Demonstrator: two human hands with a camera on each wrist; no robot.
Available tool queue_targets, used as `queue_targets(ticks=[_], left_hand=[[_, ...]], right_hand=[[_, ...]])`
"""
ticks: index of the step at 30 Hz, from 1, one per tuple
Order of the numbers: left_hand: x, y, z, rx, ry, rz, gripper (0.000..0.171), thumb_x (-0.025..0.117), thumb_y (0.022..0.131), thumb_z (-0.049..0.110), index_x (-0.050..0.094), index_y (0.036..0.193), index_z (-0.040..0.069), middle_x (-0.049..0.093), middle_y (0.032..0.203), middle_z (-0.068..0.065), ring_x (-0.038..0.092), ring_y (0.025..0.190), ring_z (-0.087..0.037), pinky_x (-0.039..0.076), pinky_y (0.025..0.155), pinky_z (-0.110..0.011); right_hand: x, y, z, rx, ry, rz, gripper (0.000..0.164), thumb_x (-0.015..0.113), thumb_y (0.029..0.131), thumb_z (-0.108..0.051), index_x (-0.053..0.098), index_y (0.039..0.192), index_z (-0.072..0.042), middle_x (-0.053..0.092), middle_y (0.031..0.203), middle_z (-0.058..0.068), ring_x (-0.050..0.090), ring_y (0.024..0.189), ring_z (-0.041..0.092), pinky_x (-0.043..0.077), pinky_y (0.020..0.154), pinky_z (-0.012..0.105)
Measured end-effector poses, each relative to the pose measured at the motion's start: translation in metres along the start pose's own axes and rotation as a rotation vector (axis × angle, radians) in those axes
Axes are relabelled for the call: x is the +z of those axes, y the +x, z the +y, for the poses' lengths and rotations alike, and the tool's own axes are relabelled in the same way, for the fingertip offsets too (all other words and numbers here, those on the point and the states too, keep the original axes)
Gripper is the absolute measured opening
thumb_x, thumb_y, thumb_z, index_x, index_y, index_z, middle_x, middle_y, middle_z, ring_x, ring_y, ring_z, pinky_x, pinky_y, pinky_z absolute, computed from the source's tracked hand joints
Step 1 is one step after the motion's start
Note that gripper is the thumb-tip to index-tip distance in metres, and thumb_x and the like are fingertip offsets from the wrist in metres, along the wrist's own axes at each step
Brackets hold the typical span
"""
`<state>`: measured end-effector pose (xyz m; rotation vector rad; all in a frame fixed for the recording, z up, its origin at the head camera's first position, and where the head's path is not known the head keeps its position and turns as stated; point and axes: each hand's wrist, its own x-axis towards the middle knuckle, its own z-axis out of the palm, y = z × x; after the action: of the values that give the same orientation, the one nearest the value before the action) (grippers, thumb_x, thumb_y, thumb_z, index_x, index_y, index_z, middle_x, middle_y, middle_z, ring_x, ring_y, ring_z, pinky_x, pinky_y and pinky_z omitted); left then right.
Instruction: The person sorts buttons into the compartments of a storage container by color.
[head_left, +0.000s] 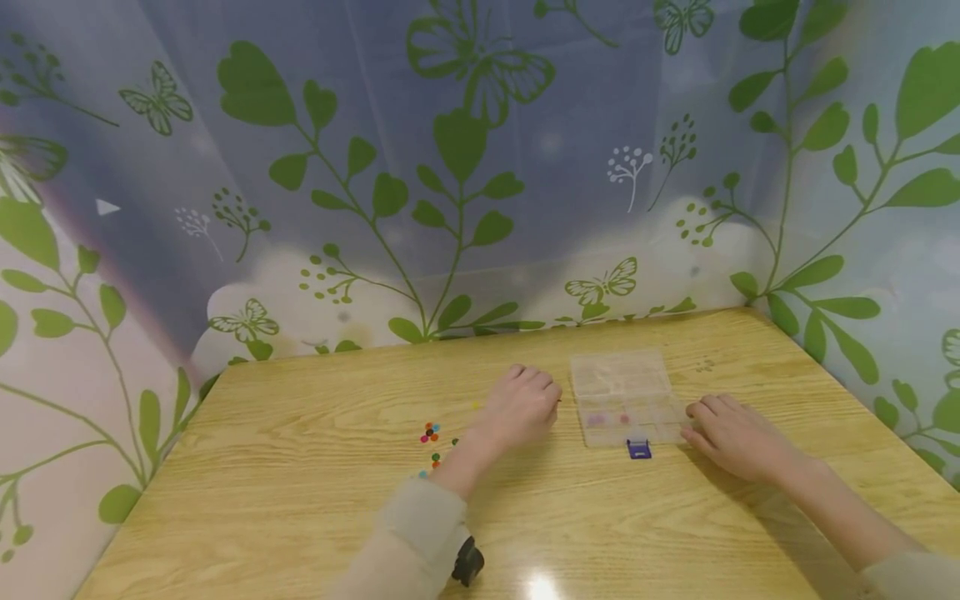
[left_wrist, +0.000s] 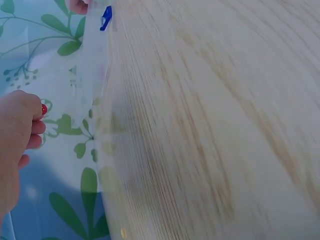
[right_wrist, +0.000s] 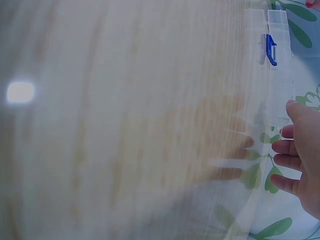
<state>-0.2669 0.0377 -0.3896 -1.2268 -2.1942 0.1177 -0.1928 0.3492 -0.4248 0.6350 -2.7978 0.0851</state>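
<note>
My left hand (head_left: 522,406) is just left of a clear plastic compartment box (head_left: 588,439), above the table. Between its thumb and finger it pinches a small round red bead (left_wrist: 44,109); the other fingers are curled. The box lies with its lid folded back and a blue latch (head_left: 639,450) at its front. A few pinkish beads (head_left: 596,419) are in the front left compartments. My right hand (head_left: 738,437) rests by the box's front right corner, fingertips right at the edge, fingers loosely bent and holding nothing.
Several small coloured beads (head_left: 430,432) lie on the wooden table (head_left: 300,467) left of the box, partly behind my left forearm. A few small clear pieces (head_left: 704,365) lie behind my right hand. A patterned curtain (head_left: 540,208) hangs along the table's far edge and sides.
</note>
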Motion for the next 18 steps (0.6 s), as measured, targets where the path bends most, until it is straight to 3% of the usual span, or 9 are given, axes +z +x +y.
queue_targets(ticks=[14, 18], left_hand=[[0.007, 0.031, 0.020, -0.020, 0.016, -0.094, 0.011, 0.056, 0.087, 0.016, 0.063, 0.078, 0.020, 0.057, 0.078, 0.009, 0.052, 0.074, -0.010, 0.038, 0.070, -0.023], [0.011, 0.038, 0.025, -0.035, 0.007, -0.129, 0.010, 0.056, 0.088, 0.019, 0.065, 0.084, 0.020, 0.060, 0.083, 0.009, 0.054, 0.079, -0.009, 0.040, 0.074, -0.024]], right_hand=[[0.001, -0.001, 0.000, 0.005, 0.020, 0.007, 0.020, 0.061, 0.088, -0.018, 0.057, 0.100, -0.002, 0.054, 0.091, 0.007, 0.053, 0.086, 0.028, 0.045, 0.071, 0.043], [0.002, -0.001, 0.001, 0.001, 0.019, 0.023, 0.019, 0.061, 0.087, -0.017, 0.057, 0.099, -0.002, 0.054, 0.091, 0.008, 0.053, 0.087, 0.029, 0.045, 0.072, 0.044]])
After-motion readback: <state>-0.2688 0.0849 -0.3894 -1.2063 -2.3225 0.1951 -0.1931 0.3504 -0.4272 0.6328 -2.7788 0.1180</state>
